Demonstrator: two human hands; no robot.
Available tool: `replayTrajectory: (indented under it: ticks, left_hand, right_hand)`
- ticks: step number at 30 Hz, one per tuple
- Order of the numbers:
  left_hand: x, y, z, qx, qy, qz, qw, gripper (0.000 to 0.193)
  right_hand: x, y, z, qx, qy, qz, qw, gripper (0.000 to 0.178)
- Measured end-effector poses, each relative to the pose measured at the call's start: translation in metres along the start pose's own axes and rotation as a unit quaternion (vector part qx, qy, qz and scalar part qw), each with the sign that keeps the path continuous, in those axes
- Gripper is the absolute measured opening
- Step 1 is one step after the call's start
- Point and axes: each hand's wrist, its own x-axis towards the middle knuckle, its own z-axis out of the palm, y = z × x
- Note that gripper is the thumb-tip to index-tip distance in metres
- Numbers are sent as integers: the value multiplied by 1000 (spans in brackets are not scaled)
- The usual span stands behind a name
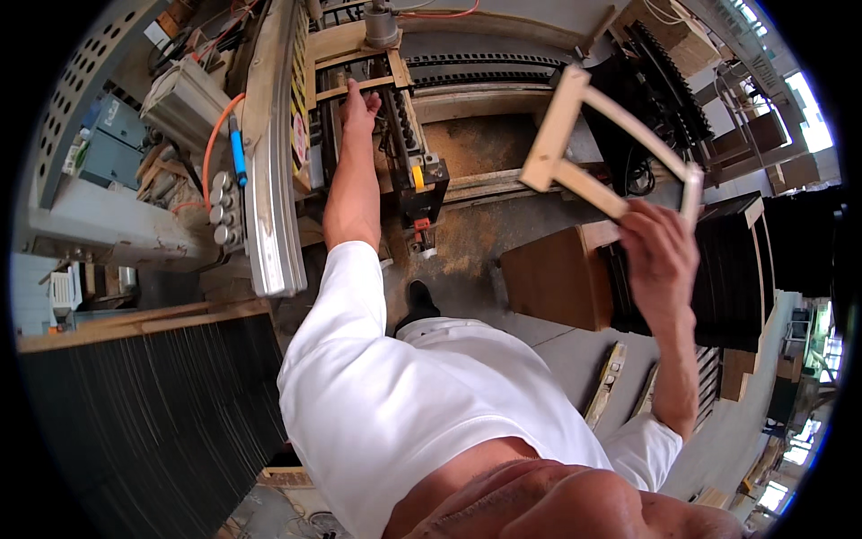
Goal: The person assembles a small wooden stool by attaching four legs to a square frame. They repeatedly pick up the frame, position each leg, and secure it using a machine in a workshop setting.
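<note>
My right hand [660,247] is raised at the right, its fingers closed round one bar of a light wooden frame [555,126]. This four-sided frame is held tilted in the air; its far end is one wider piece, and the near corner by my hand is slightly blurred. My left hand [360,106] reaches forward into a machine [422,180], fingers curled at the near bar of another wooden frame [395,70]. That second frame lies on the machine under a grey metal cylinder [382,27]. Part of my left hand's grip is hidden.
Black toothed chain tracks [485,61] run across the machine's back. A long metal rail [274,180] stands left of my arm, with a blue air tool [237,153] beside it. Stacked dark panels fill the lower left [153,413] and right [718,269]. Sawdust covers the machine bed.
</note>
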Motion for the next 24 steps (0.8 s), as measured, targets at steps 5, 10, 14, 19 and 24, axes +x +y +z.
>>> replayTrajectory:
  ticks: [5,10,14,19,24]
  left_hand:
    - [11,-1,-7,-53,11,4,998,33]
    - [-85,-33,-54,-33,-91,-8,995,16]
    - [-209,-51,-102,15,-79,-59,995,20]
    - [-318,-51,-159,58,-63,-98,992,24]
    - [-376,-51,-197,87,5,-86,993,23]
  right_hand:
    - [38,1,101,84,-40,-21,995,16]
    - [94,6,217,119,-43,-110,986,16]
    - [141,-7,326,153,-28,-178,972,12]
    - [179,-39,425,162,-95,-228,955,25]
    - [198,-40,465,205,-52,-268,940,30]
